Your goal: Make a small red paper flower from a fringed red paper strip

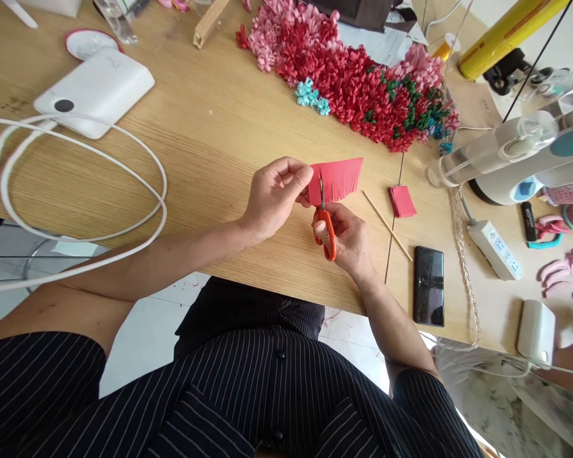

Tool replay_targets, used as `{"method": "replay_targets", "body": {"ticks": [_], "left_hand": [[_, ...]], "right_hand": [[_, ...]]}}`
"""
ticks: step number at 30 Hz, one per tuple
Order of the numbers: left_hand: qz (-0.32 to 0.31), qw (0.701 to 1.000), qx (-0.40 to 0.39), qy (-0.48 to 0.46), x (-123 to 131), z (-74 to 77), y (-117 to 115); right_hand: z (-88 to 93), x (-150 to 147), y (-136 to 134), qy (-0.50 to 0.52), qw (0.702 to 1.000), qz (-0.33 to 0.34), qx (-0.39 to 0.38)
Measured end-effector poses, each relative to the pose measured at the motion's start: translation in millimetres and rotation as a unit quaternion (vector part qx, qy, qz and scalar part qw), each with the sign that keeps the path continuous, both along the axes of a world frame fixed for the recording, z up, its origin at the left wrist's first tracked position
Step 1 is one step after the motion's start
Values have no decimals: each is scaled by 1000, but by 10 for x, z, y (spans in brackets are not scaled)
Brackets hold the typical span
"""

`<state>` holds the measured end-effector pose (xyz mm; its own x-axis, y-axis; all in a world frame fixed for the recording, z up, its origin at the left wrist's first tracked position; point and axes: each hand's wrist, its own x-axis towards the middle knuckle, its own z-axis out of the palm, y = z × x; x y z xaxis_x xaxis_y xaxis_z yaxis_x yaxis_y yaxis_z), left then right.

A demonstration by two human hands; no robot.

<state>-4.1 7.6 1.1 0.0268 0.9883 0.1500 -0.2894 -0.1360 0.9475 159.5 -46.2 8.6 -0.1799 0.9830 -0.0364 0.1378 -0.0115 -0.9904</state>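
Head camera: your left hand (pixel 277 196) pinches the red paper strip (pixel 338 178) above the counter (pixel 210 140), in from its near edge, and your right hand (pixel 349 236) grips the orange-handled scissors (pixel 332 239), blades at the strip. Slits already fringe its lower side from the free end to about the blades; the short part by your left hand looks uncut. A folded red paper (pixel 403 201) lies near, showing no slits.

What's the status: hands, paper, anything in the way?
Left hand pinching red paper. Right hand gripping scissors, blades at the paper. Paper part-fringed along near edge. Stick on table to the right, not touching blades.
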Motion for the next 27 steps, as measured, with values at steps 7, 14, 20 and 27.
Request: {"method": "replay_targets", "body": {"ticks": [7,14,20,27], "left_hand": [[33,999,43,-4,-46,-135,172],[43,997,63,-34,-53,-174,224],[38,997,55,-32,-77,-168,225],[39,996,69,-34,-70,-174,220]], "right_hand": [[-3,9,-19,-27,999,17,-6],[18,0,-14,-41,999,8,-12],[52,-26,-20,-41,999,3,-17],[50,-26,-27,-35,999,5,-18]]}}
